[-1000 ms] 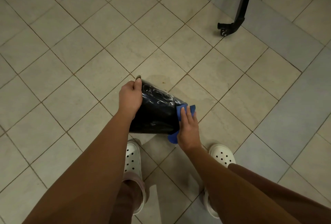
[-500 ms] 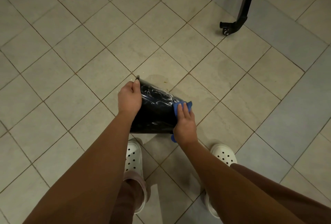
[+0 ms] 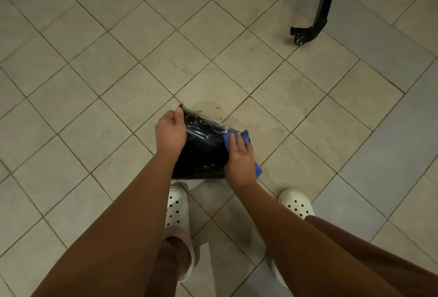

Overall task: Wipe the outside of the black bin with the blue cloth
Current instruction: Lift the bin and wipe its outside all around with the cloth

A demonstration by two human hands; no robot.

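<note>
A glossy black bin [image 3: 203, 149] is held tilted above the tiled floor, just in front of my feet. My left hand [image 3: 170, 133] grips its left edge, thumb up along the rim. My right hand [image 3: 239, 159] lies flat on the bin's right side and presses the blue cloth [image 3: 231, 139] against it. The cloth shows above my fingertips, and another corner of it pokes out to the right of my wrist. White smears streak the bin's upper face.
A black metal leg with a caster wheel [image 3: 308, 33] stands at the far right on the beige tiles. My white perforated clogs [image 3: 176, 209] are planted right below the bin. Small crumbs [image 3: 216, 108] dot the floor behind it.
My right hand has slid the cloth up and leftward over the bin's side. The left hand keeps its grip on the bin's left edge.
</note>
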